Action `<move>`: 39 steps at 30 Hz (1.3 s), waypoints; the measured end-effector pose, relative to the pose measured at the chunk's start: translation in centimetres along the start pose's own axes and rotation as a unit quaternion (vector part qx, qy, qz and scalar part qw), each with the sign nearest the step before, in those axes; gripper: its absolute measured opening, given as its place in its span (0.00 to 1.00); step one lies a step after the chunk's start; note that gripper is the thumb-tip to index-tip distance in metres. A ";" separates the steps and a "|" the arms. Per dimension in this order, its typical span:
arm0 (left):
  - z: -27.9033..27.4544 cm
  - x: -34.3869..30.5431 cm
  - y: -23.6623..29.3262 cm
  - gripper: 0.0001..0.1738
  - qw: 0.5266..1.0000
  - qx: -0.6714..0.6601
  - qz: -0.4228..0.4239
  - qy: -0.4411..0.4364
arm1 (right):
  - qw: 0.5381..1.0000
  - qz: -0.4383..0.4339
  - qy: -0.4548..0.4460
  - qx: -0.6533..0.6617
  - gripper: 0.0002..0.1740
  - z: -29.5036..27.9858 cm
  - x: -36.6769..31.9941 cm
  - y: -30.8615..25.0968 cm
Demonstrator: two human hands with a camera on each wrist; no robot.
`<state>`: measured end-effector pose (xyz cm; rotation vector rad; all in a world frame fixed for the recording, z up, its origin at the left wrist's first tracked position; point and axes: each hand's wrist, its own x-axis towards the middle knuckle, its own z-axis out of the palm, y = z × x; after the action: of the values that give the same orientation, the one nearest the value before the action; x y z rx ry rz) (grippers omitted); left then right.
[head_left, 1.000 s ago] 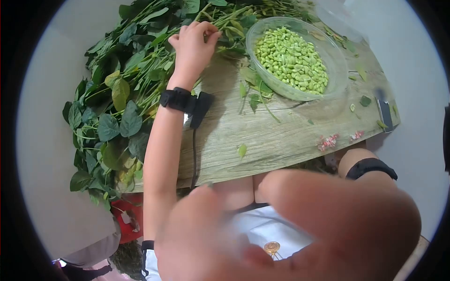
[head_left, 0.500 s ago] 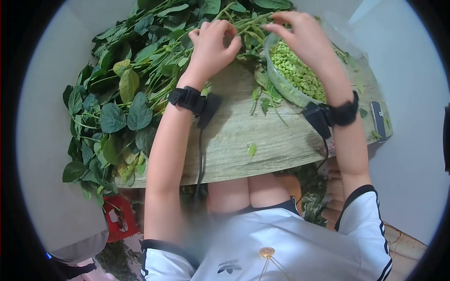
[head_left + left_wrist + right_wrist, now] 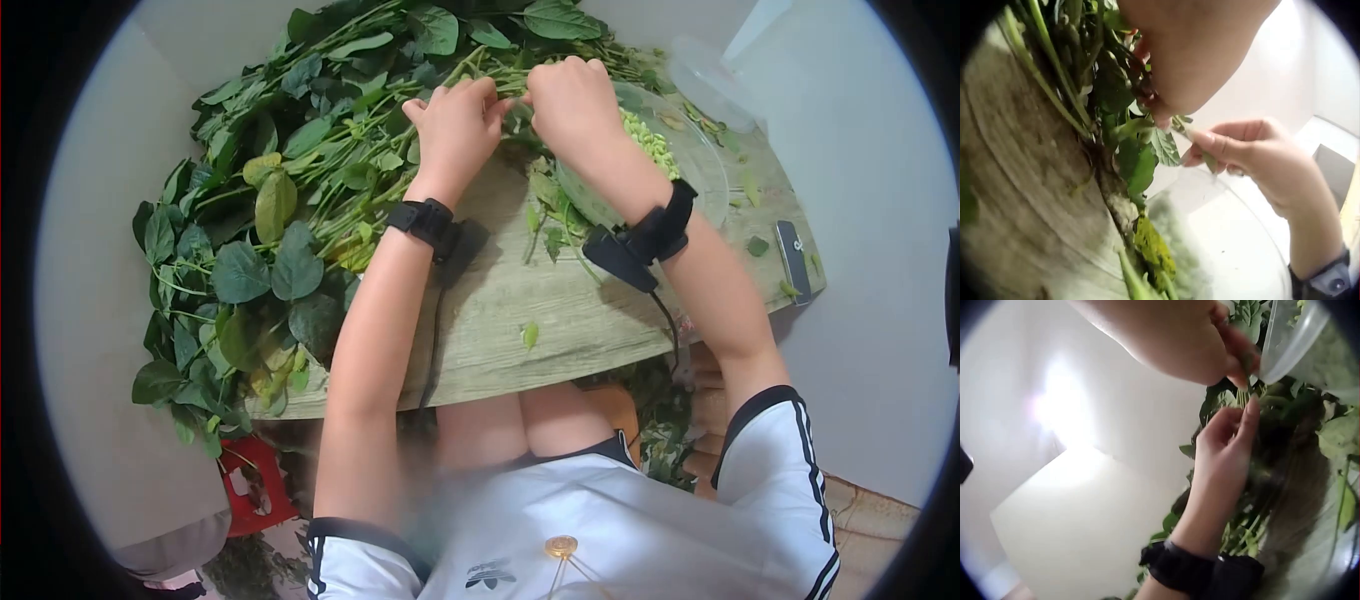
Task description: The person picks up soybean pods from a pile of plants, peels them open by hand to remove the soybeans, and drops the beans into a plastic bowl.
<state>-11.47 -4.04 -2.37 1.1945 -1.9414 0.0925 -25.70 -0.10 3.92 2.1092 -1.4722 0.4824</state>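
My left hand [image 3: 455,130] is at the near edge of a heap of leafy soybean plants [image 3: 330,130], its thumb and fingers curled round a green stem [image 3: 1242,397]. Close beside it, my right hand [image 3: 580,110] reaches across the bowl's left side. In the left wrist view the right thumb and fingers pinch a green soybean pod [image 3: 1210,164] by the stem. Shelled green beans [image 3: 655,148] lie in a clear round bowl [image 3: 722,180], partly hidden under the right forearm.
Loose leaves [image 3: 545,190] and a single pod [image 3: 530,335] lie on the wooden tabletop [image 3: 470,340]. A dark flat phone-like object [image 3: 792,262] is at the right edge. Clear plastic [image 3: 715,85] stands behind the bowl. Below left is a red stool [image 3: 255,490].
The right hand, first large and blurred near the camera, went out over the bowl, then left to the stems beside the left hand. The left hand shifted slightly right and nearer.
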 end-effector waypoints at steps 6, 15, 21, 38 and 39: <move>0.9 2.6 -2.4 0.13 0.991 0.042 -0.105 -0.070 | 0.993 0.008 0.014 0.115 0.08 -2.3 -2.6 -1.3; -6.7 -1.5 2.6 0.22 0.960 -0.263 -0.089 -0.047 | 0.901 0.101 0.019 0.422 0.11 -6.2 -5.0 -1.3; -7.9 -5.5 3.3 0.31 0.737 -0.563 -0.251 -0.276 | 0.901 -0.020 0.024 0.433 0.14 -2.7 -6.0 -1.0; -7.2 -7.9 4.9 0.23 0.670 -0.621 -0.271 -0.303 | 0.850 0.099 0.065 0.513 0.12 -2.8 -7.5 -1.2; -7.1 -7.9 5.2 0.21 0.704 -0.601 -0.294 -0.239 | 0.850 0.100 0.064 0.514 0.12 -2.9 -7.4 -1.1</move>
<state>-9.54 7.60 -1.32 0.8086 -1.3288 -1.7026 -27.20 7.52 1.88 2.5623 -1.5166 1.7781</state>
